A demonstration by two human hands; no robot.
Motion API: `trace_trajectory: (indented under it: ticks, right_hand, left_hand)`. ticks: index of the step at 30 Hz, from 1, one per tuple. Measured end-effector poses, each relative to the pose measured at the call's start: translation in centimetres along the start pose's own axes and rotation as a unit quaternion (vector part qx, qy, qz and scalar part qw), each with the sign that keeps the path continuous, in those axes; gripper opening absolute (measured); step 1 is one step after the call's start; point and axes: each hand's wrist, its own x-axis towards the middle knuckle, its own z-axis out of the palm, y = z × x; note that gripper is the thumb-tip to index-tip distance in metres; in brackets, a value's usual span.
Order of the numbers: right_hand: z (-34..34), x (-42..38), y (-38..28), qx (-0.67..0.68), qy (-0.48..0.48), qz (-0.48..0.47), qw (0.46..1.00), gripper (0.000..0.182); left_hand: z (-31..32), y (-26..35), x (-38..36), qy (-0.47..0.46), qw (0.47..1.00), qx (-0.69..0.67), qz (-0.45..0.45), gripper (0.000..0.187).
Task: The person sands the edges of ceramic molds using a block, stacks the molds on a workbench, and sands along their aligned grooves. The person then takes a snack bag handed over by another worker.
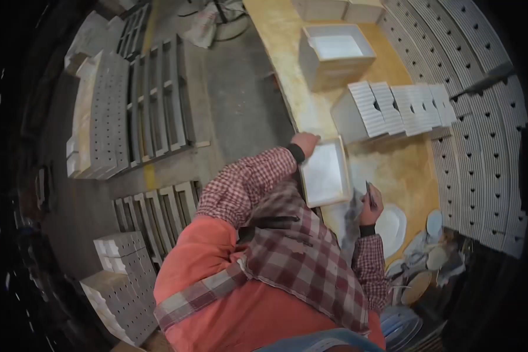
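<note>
An open white-lined box point(324, 176) with a tan rim lies at the near edge of the table. My left hand point(305, 144) is closed on its far left corner. My right hand point(372, 206) is to the right of the box, wrapped round a thin dark pen-like tool point(368, 190) that points up and away from me. Just beyond my right wrist is a pale round basin point(393, 226). Past the box, a row of ribbed white drawers with notched fronts point(405, 108) stands on the table.
Another open box point(340, 47) stands farther up the stained yellow table point(413, 170). Ribbed notched fronts point(481, 170) are stacked along the right side. Rags and small tubs point(422, 264) sit at the lower right. On the floor at left are pallets point(158, 105) and stacked boxes point(123, 281).
</note>
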Motion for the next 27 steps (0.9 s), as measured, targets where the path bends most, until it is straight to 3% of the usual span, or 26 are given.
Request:
trace_trajectory:
  ticks: [1, 2, 3, 4, 5, 7, 8, 10, 12, 13, 14, 15, 19, 21, 23, 24, 25, 26, 27]
  right_hand:
    - [-1.0, -0.7, 0.4, 0.0, 0.003, 0.015, 1.0, 0.025]
    - [-1.1, -1.0, -1.6, -0.064, 0.018, 0.035, 0.997, 0.025]
    - [-1.1, -2.0, -2.1, 0.073, 0.055, 0.1, 0.991, 0.026]
    - [-2.0, -3.3, -0.8, -0.001, 0.015, 0.08, 0.997, 0.026]
    - [-2.0, -3.2, -2.2, -0.084, 0.006, -0.017, 0.996, 0.026]
    - [-2.5, -4.9, -2.0, -0.105, -0.04, -0.047, 0.993, 0.033]
    - [-2.6, -5.6, -2.3, -0.112, -0.037, -0.04, 0.992, 0.033]
    - [-1.8, -6.2, -3.2, -0.138, -0.104, -0.047, 0.984, 0.04]
    - [-1.2, -6.1, -4.1, -0.142, -0.101, -0.029, 0.984, 0.037]
    - [-1.1, -5.4, -4.8, -0.083, -0.081, -0.083, 0.99, 0.037]
    - [-0.9, -5.4, -4.0, -0.175, -0.08, -0.068, 0.979, 0.037]
    - [-1.1, -5.4, -3.3, -0.156, -0.097, -0.036, 0.982, 0.041]
    - [-0.8, -4.4, -2.4, -0.204, -0.157, -0.103, 0.961, 0.044]
    - [-0.9, -5.2, -2.1, -0.305, -0.115, -0.17, 0.93, 0.038]
    - [-1.6, -5.5, -2.0, -0.331, -0.179, -0.175, 0.91, 0.038]
    - [-1.7, -5.6, -2.2, -0.295, -0.154, -0.18, 0.926, 0.04]
    - [-2.1, -5.7, -2.5, -0.273, -0.175, -0.122, 0.938, 0.041]
    - [-1.8, -5.4, -2.5, -0.262, -0.135, -0.137, 0.946, 0.042]
    - [-1.2, -5.1, -2.5, -0.25, -0.095, -0.149, 0.952, 0.042]
  left_hand:
    - [2.0, -1.2, 0.8, 0.089, 0.995, -0.007, 0.053, 0.023]
    - [-1.3, 0.5, 0.9, -0.03, 0.999, 0.043, 0.007, 0.024]
    - [-0.7, 0.4, 0.8, 0.003, 0.998, 0.053, 0.03, 0.03]
    - [-0.1, 0.1, 0.7, 0.059, 0.995, 0.036, 0.065, 0.026]
    - [-0.3, 0.2, 1.0, 0.025, 0.998, 0.046, 0.038, 0.027]
    - [1.5, -1.2, 1.7, -0.015, 0.997, 0.074, 0.033, 0.029]
    - [-1.2, 0.7, 0.3, 0.031, 0.994, 0.079, 0.069, 0.029]
    - [-0.4, -0.2, 0.7, 0.06, 0.992, 0.067, 0.086, 0.03]
    - [-0.8, 0.1, 0.7, 0.016, 0.997, 0.062, 0.037, 0.026]
    - [-0.7, 0.0, 0.7, 0.024, 0.997, 0.064, 0.043, 0.026]
    - [-0.6, 0.3, 0.8, 0.033, 0.996, 0.066, 0.049, 0.025]
    - [-0.4, 0.5, 0.7, 0.046, 0.996, 0.05, 0.051, 0.025]
    - [-0.1, 0.2, 0.9, 0.027, 0.997, 0.052, 0.043, 0.027]
    - [-0.9, 0.7, 1.0, -0.009, 0.998, 0.055, 0.026, 0.03]
    - [2.0, -1.8, 1.3, 0.08, 0.989, 0.082, 0.09, 0.031]
    - [-0.8, 0.3, 0.9, 0.002, 0.997, 0.065, 0.033, 0.031]
    - [1.9, -1.8, 1.6, 0.062, 0.989, 0.094, 0.097, 0.031]
    - [2.0, -1.8, 1.4, 0.073, 0.994, 0.03, 0.079, 0.032]
    - [-1.5, 0.8, 0.9, -0.038, 0.997, 0.071, 0.021, 0.032]
